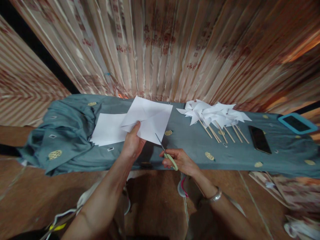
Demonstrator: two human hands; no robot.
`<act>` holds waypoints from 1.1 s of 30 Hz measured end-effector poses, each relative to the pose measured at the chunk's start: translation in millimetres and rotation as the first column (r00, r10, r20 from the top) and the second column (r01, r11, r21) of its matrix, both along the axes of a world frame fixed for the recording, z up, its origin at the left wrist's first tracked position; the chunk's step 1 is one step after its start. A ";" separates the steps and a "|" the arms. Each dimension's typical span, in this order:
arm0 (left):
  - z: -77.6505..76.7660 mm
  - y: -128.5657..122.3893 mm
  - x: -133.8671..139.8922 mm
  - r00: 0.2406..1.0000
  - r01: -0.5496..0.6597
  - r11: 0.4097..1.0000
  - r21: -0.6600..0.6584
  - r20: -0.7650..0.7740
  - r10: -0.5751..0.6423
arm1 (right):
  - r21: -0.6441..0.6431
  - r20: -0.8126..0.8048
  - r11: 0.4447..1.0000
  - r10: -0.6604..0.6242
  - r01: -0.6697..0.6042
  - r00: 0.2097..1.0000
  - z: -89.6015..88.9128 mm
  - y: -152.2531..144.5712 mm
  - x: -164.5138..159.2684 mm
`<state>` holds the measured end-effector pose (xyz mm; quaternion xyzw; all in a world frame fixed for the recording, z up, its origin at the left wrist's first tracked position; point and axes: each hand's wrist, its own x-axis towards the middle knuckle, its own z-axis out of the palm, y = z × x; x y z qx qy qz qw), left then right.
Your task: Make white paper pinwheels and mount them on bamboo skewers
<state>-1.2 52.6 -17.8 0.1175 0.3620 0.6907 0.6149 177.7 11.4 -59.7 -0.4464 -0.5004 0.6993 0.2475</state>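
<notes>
My left hand (133, 141) grips a square sheet of white paper (152, 115) by its near left part, thumb on top. Crease lines cross the sheet, and a slit shows near the thumb. In my right hand (181, 161) is a pair of scissors (171, 161) with light green handles. Their blades meet the sheet at its near corner and point toward its middle. Partly under the held sheet, to the left, lies a stack of white paper (107, 128) on the cloth.
Several white paper pinwheels (216, 113) on wooden sticks lie to the right on the grey-green cloth (190, 143) with pineapple prints. Farther right are a black phone (260, 139) and a blue-framed tablet (297, 123). A patterned curtain (155, 50) hangs behind the narrow table.
</notes>
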 end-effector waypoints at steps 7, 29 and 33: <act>-0.5 -1.6 3.4 1.000 0.022 1.000 -0.012 0.006 -0.022 | 0.023 0.012 1.000 -0.002 0.001 1.000 1.9 -0.2 0.9; -8.4 -6.5 11.9 0.997 0.071 0.997 -0.028 -0.014 -0.071 | 0.069 0.052 0.996 0.057 -0.061 0.997 2.6 2.1 3.6; -8.1 -7.3 11.9 0.996 0.087 0.996 -0.031 -0.032 -0.088 | 0.056 0.033 0.998 0.040 -0.042 0.999 2.8 2.1 2.1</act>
